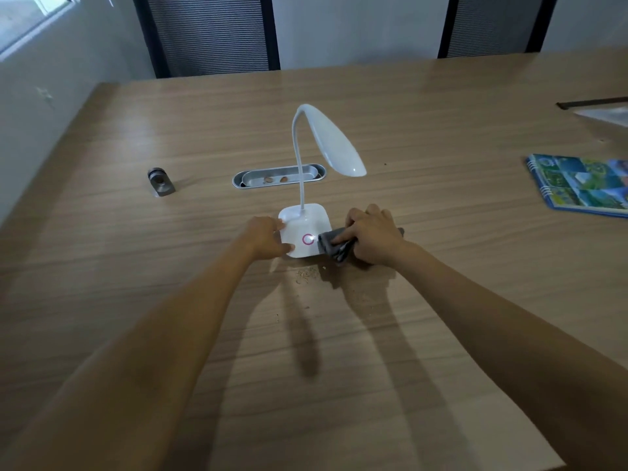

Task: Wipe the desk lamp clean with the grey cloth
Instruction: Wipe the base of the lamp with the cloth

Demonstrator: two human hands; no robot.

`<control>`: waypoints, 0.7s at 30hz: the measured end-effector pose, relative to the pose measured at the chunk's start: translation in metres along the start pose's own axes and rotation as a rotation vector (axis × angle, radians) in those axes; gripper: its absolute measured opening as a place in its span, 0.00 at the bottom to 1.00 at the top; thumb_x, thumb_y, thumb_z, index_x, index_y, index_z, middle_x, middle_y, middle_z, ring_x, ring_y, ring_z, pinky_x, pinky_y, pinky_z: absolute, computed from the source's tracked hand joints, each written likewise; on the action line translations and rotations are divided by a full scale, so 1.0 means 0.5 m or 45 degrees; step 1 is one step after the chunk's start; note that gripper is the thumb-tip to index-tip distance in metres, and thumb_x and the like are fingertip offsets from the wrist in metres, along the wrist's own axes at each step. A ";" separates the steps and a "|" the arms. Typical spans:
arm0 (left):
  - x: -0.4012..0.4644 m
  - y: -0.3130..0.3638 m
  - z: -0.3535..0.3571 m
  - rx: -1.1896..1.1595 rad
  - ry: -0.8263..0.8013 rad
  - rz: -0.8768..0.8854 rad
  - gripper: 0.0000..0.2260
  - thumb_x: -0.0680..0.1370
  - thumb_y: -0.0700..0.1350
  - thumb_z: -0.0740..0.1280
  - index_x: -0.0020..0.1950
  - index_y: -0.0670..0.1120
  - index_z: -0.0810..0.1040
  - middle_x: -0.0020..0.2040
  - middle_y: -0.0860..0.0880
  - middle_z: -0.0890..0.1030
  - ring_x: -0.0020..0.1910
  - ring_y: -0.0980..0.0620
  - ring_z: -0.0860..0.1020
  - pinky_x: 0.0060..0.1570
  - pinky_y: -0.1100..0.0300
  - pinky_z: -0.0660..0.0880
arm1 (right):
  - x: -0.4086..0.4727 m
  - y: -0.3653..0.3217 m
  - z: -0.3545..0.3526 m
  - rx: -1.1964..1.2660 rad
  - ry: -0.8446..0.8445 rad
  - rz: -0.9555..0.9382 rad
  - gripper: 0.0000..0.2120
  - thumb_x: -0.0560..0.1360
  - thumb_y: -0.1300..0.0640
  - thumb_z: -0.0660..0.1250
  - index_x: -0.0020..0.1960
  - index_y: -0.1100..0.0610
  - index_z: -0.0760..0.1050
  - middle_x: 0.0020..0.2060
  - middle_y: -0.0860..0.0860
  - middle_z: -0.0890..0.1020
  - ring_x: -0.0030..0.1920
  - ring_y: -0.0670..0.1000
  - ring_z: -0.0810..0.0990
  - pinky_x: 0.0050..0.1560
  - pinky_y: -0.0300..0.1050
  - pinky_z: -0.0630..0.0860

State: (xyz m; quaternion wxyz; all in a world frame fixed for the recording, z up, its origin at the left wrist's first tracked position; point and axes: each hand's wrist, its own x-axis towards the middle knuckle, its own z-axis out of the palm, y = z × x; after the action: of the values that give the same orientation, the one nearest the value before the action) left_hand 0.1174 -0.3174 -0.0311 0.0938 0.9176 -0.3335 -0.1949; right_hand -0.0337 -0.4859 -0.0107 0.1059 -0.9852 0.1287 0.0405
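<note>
A white desk lamp [304, 229] stands upright mid-table, with a square base, a pink ring button, a thin curved neck and a drooping oval head [339, 144]. My left hand [266, 237] grips the base's left edge. My right hand [370, 237] holds a bunched grey cloth [329, 244] pressed against the base's right front corner, beside the button. Most of the cloth is hidden under my fingers.
Crumbs and dust [306, 275] lie on the wooden table [441, 198] just in front of the base. A metal cable tray [278, 176] is set into the table behind the lamp. A small metal object [160, 183] sits far left, a spiral notebook [581, 185] far right.
</note>
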 end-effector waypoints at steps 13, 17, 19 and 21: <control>-0.124 0.030 0.008 -0.183 -0.030 0.061 0.27 0.71 0.49 0.71 0.68 0.43 0.73 0.69 0.41 0.74 0.67 0.42 0.71 0.66 0.51 0.68 | -0.126 0.019 -0.066 1.171 0.277 0.327 0.13 0.70 0.72 0.62 0.51 0.62 0.79 0.48 0.59 0.83 0.51 0.55 0.79 0.51 0.49 0.76; -0.166 0.022 0.012 -0.403 -0.129 0.125 0.43 0.59 0.58 0.78 0.72 0.53 0.68 0.69 0.49 0.75 0.66 0.49 0.73 0.65 0.56 0.70 | -0.148 -0.018 -0.048 1.692 0.215 0.449 0.17 0.71 0.76 0.58 0.44 0.56 0.76 0.38 0.53 0.77 0.41 0.51 0.74 0.40 0.44 0.70; -0.176 0.030 0.017 -0.530 -0.149 0.133 0.46 0.54 0.62 0.78 0.71 0.57 0.69 0.65 0.52 0.78 0.65 0.52 0.75 0.66 0.56 0.70 | -0.150 -0.036 -0.039 1.912 0.145 0.474 0.20 0.72 0.76 0.57 0.43 0.52 0.75 0.38 0.52 0.77 0.39 0.50 0.74 0.38 0.44 0.71; -0.178 0.035 0.030 -0.681 -0.191 0.116 0.42 0.54 0.61 0.79 0.67 0.57 0.74 0.62 0.55 0.80 0.61 0.56 0.76 0.65 0.56 0.71 | -0.149 -0.050 -0.029 2.099 0.093 0.466 0.22 0.72 0.77 0.57 0.41 0.51 0.76 0.35 0.52 0.78 0.38 0.50 0.75 0.37 0.45 0.73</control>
State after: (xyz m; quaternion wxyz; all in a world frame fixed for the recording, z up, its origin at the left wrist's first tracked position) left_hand 0.0385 -0.2736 -0.0128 0.3165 0.8274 -0.3170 -0.3389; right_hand -0.0980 -0.4471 0.0166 0.7784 -0.5569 0.2780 -0.0817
